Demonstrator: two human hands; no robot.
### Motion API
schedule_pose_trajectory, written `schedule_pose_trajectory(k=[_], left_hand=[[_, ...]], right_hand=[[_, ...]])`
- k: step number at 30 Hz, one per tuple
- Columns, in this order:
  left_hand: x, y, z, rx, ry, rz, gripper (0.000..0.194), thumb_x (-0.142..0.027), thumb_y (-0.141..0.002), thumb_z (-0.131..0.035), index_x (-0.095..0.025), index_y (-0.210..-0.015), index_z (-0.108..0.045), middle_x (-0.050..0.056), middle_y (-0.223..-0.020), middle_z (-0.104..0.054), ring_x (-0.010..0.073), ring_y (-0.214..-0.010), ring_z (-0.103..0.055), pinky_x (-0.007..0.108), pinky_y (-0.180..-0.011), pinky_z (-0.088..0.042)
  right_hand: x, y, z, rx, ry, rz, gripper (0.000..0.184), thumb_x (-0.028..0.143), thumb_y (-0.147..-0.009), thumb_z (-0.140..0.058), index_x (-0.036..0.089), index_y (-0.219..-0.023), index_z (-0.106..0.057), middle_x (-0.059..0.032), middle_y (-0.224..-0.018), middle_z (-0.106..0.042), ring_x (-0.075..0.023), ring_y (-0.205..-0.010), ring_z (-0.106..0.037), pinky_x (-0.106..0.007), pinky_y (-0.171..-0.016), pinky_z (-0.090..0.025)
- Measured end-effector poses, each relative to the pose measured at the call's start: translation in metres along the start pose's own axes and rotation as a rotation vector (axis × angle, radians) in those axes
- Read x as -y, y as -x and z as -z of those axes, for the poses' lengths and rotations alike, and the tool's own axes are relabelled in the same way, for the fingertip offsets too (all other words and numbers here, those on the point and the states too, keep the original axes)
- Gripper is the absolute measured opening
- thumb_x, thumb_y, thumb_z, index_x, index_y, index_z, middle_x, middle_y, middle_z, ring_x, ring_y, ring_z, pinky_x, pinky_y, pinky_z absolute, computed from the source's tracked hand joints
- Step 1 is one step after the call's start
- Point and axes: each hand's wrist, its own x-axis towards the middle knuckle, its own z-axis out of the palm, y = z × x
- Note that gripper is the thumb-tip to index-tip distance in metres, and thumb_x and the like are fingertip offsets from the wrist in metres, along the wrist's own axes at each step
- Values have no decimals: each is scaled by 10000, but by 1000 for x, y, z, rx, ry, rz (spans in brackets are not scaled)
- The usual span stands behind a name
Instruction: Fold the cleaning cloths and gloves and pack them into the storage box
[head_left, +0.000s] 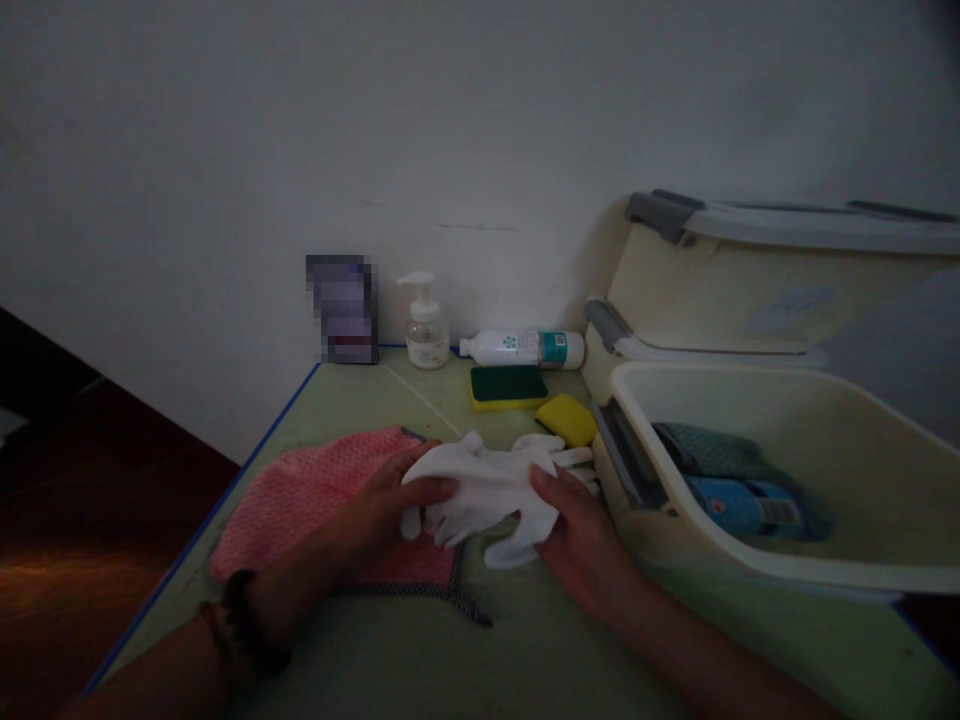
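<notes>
A white glove (pixel 487 485) is held between my two hands above the table. My left hand (pixel 390 500) pinches its left end, thumb on top. At the other end, my right hand (pixel 577 530) grips it with the thumb pressed on the cloth. Behind it, near my right fingers, more white glove fingers (pixel 574 456) show; I cannot tell whether they belong to a second glove. Beneath my left hand and forearm lies a pink cleaning cloth (pixel 300 490) with a dark striped edge.
An open cream storage box (pixel 637 440) stands at right, holding a grey-green cloth (pixel 705 448) and a blue package (pixel 750 505). Along the wall are a pump bottle (pixel 427 335), a white bottle (pixel 510 348) on its side, and a pixelated upright object (pixel 345 310). Two sponges (pixel 508 387) lie nearer.
</notes>
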Motion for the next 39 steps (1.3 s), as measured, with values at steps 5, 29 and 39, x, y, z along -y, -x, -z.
schedule_pose_trajectory(k=[5, 29, 39], left_hand=[[-2, 5, -3, -28, 124, 42, 289, -151, -581, -657, -136, -869, -670, 43, -732, -688, 199, -686, -616, 272, -609, -464], [-3, 7, 1, 259, -403, 61, 381, -277, -644, -764, -146, -986, -657, 41, -879, -687, 182, -764, -613, 251, -648, -483], [-14, 11, -8, 133, -563, -5, 359, -255, -590, -803, -167, -918, -686, 2, -748, -701, 172, -643, -623, 223, -535, -479]], right_hand=[[3, 0, -2, -4, -93, -61, 373, 478, -646, -751, 203, -895, -712, -12, -845, -745, -190, -822, -663, -297, -745, -490], [3, 1, -2, -276, 59, 25, 399, 297, -644, -797, 217, -1004, -644, -34, -941, -735, -180, -808, -674, -291, -677, -525], [3, -2, 2, -211, 101, 54, 324, 361, -719, -735, 194, -975, -631, -20, -827, -710, -169, -689, -650, -265, -562, -482]])
